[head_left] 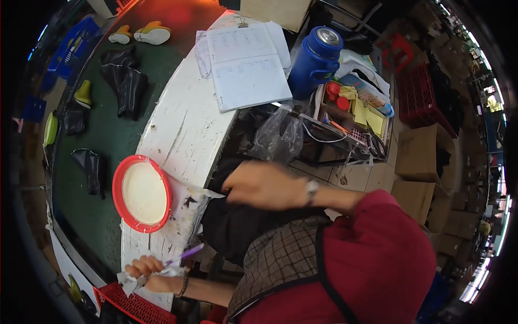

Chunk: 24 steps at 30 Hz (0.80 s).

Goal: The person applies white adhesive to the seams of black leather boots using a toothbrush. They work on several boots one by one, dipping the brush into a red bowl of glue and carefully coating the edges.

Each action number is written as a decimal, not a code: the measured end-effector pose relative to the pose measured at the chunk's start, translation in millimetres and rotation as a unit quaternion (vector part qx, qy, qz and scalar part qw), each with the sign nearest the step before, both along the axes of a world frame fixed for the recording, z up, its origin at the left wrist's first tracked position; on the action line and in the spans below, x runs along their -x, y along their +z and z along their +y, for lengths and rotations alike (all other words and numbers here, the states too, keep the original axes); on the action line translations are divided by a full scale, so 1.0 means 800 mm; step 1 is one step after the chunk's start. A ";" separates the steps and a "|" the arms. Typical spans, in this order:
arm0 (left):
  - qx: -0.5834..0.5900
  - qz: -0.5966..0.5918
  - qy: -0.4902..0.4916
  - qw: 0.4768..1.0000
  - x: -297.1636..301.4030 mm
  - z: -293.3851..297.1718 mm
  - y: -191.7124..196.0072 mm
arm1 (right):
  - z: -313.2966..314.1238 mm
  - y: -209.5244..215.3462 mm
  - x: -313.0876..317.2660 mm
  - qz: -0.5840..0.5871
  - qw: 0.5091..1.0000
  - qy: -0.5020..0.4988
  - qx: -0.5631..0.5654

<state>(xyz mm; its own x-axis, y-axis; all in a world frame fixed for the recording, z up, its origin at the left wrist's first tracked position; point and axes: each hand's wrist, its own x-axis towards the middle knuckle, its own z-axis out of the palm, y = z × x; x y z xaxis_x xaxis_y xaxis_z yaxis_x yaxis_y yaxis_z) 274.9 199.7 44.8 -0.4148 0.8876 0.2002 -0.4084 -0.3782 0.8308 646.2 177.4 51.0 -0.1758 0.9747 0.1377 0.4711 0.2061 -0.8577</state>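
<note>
At the lower left, my left hand (pixel 145 271) is closed around a crumpled white cloth (pixel 129 282) and a purple-handled tool (pixel 188 254) whose working end I cannot make out. My right hand (pixel 261 183), blurred and with a watch at its wrist, hangs over my dark lap with fingers curled. Its fingertips are close to the pointed end of a stained whitish sheet (pixel 186 202); whether they touch is unclear. Between the hands, further left, a red bowl (pixel 115 189) of creamy white paste rests partly on the worn white board (pixel 175 129).
Dark boot pieces (pixel 124 81) and small yellow boots (pixel 152 33) lie on the green belt (pixel 73 202). Beyond the board's papers (pixel 248 65) stands a blue bottle (pixel 315 62) by a cluttered basket (pixel 334 135). A red crate (pixel 127 303) sits below my left hand; cardboard boxes (pixel 418 154) stand right.
</note>
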 end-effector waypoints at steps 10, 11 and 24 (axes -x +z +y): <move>0.351 0.150 0.267 0.885 0.060 0.023 -0.054 | -0.072 -0.067 -0.294 -0.152 0.940 -0.270 0.145; 0.366 0.150 0.256 0.882 0.070 0.018 -0.071 | -0.077 -0.071 -0.292 -0.176 0.936 -0.271 0.139; 0.390 0.134 0.220 0.884 0.091 0.010 -0.104 | 0.157 -0.033 -0.146 0.485 0.850 -0.207 0.009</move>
